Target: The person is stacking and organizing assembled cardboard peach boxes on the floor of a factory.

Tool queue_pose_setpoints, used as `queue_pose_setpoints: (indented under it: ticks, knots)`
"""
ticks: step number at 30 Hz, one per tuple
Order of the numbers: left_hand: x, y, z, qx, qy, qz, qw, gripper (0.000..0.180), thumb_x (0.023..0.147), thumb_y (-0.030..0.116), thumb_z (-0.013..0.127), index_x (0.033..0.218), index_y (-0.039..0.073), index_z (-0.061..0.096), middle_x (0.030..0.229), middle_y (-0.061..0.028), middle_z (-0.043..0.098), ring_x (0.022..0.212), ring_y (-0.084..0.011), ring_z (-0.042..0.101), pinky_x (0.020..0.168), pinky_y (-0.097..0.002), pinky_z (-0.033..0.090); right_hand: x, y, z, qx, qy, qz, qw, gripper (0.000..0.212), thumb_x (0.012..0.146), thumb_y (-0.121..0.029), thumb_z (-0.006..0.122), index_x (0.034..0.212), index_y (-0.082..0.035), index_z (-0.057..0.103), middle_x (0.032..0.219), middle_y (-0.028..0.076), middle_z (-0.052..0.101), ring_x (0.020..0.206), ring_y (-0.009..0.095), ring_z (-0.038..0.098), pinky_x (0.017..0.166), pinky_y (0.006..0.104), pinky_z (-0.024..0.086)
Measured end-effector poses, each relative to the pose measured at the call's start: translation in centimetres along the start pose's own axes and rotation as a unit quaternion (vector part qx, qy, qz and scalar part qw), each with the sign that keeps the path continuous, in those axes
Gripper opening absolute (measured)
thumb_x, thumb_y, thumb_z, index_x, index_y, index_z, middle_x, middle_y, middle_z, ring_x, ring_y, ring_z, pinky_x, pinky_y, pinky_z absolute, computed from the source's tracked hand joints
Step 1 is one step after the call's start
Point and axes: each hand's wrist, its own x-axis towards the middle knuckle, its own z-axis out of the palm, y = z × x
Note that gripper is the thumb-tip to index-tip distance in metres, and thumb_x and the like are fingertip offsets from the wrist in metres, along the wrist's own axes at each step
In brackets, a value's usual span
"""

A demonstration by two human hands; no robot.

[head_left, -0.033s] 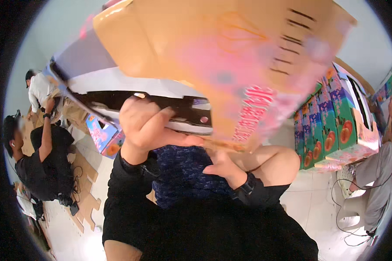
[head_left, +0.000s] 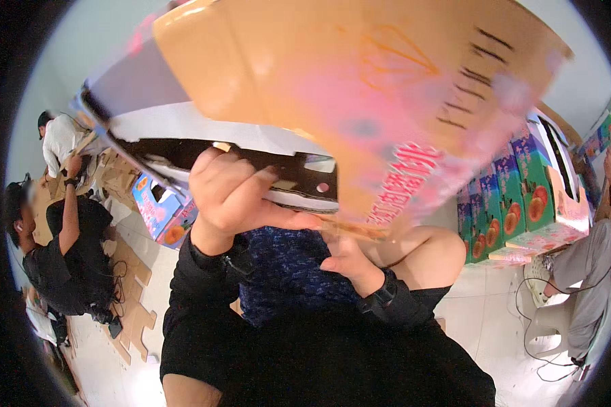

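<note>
A large printed cardboard box (head_left: 278, 74), orange-yellow with pink and lilac patches, is tilted up before me and fills the upper middle. A dark slot-like opening with a white edge shows in its near side. My left hand (head_left: 227, 193) is closed on the box at this opening, fingers bent into it and thumb lying along the lower edge. Under the box's lower corner is my right hand (head_left: 352, 261), its thumb sticking out and its other fingers mostly hidden behind the cardboard.
Several finished-looking fruit boxes (head_left: 516, 197), green and purple, stand in a row at right. Another printed box (head_left: 157, 210) sits at left. Flat cardboard pieces (head_left: 139, 325) lie on the floor near a seated person (head_left: 68, 251). Another person (head_left: 590, 271) sits at far right by loose cables.
The box has shifted slightly right and down, its printed panel turning a little. My hands keep nearly the same hold.
</note>
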Motion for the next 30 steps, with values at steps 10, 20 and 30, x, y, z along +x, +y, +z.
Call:
queue_pose_setpoints:
  ticks: [10,20,30]
  knots:
    - [1.5,2.2,4.4,-0.106,0.044,0.000,0.993,0.062,0.054,0.065,0.080,0.063,0.007,0.060,0.054,0.0030,0.047,0.045,-0.0144,0.045,0.049,-0.0270,0.033,-5.8,-2.6,-1.5,0.028,0.256,-0.081,0.963,0.073,0.077,-0.035,0.077,0.131,0.005,0.048,0.133,0.014,0.050,0.127,0.027,0.045,0.110,0.0402,0.032]
    - [2.2,3.1,9.0,-0.191,-0.056,-0.044,0.979,0.057,0.051,0.056,0.085,0.068,0.007,0.062,0.056,-0.0025,0.048,0.051,-0.0208,0.050,0.051,-0.0304,0.037,-5.5,1.1,-3.7,0.094,0.378,-0.182,0.903,0.074,0.071,-0.022,0.082,0.131,-0.001,0.045,0.120,0.013,0.059,0.113,0.024,0.057,0.100,0.0402,0.044]
    - [-0.6,6.0,16.0,-0.291,-0.216,-0.122,0.924,0.046,0.060,0.048,0.083,0.067,0.007,0.063,0.062,-0.0070,0.058,0.059,-0.0248,0.057,0.058,-0.0339,0.040,-3.0,0.8,-2.6,0.169,0.505,-0.113,0.839,0.077,0.085,-0.060,0.051,0.144,-0.016,0.031,0.141,0.007,0.042,0.129,0.028,0.041,0.106,0.0470,0.034]
